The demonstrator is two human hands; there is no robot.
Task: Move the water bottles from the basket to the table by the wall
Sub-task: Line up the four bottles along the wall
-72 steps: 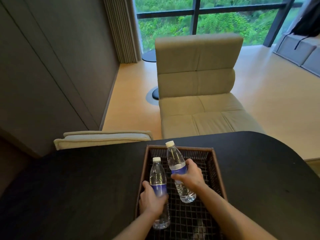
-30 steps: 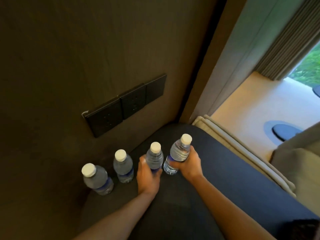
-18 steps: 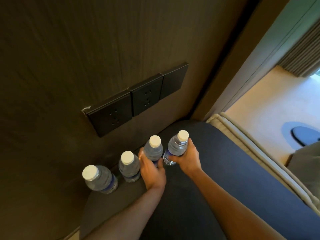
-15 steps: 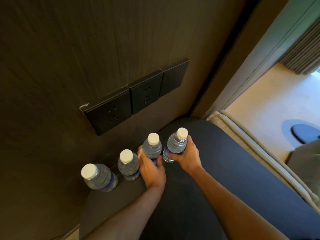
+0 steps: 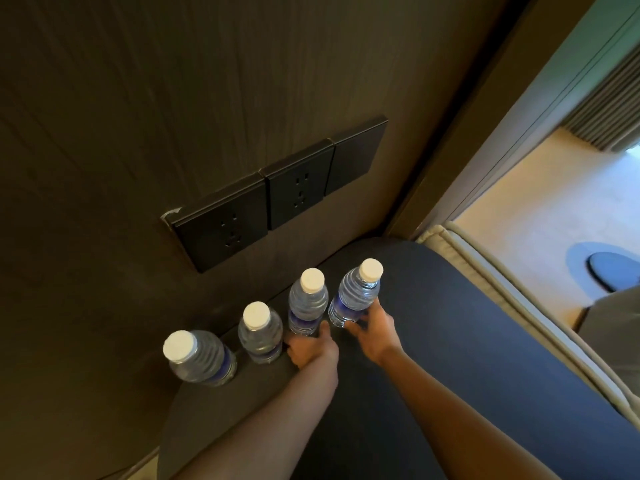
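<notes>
Dark wall (image 5: 138, 98) with socket panels (image 5: 277, 192); black table (image 5: 450, 341) against it. Four capped bottles (image 5: 258, 336) stand upright in a row along the wall. Right hand (image 5: 372, 332) fingers wrap the rightmost bottle (image 5: 355, 297); left hand (image 5: 311, 348) fingers curl at the base of its neighbour (image 5: 306, 306).

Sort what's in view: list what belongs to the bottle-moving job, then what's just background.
Job:
four water bottles in a row by the wall
dark table
left hand, at the third bottle's base
right hand, on the fourth bottle

Background:
wall sockets
beige cushion
curtain
</notes>
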